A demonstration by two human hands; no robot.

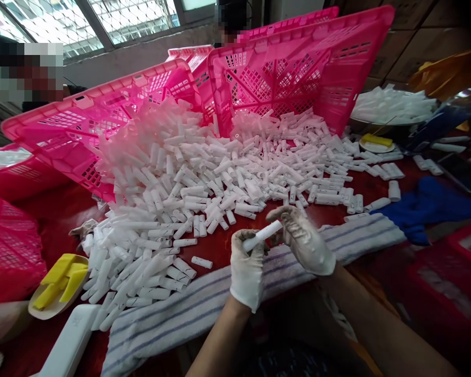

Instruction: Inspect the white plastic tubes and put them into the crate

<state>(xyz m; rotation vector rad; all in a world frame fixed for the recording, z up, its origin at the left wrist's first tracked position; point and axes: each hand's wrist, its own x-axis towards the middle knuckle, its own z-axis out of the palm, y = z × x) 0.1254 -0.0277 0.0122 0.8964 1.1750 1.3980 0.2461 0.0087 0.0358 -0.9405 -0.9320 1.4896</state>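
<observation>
Tube [262, 235] slants up to the right, held above the striped towel [172, 319] near the front of the red bench [215, 245]. The left hand [246, 275], in a white glove with soiled fingers, grips it by its lower end. The right hand [306, 241], gloved likewise, has its fingers and thumb curved about the upper end; whether they press on it, I cannot tell.

Beyond the hands a broad pile [204, 178] of similar white tubes covers much of the bench, spilling from two tilted pink baskets [275, 78] [58, 123]. A few tubes lie loose just beside the towel.

At the left, a dish [43, 313] holds yellow pieces [60, 280], with a white case [68, 340] near it. At the right, a blue cloth [432, 207] lies beside the towel's end; farther back are a small plate [371, 148] with a yellow piece [378, 140] and a heaped bowl [384, 126]. Two people sit or stand behind the baskets.
</observation>
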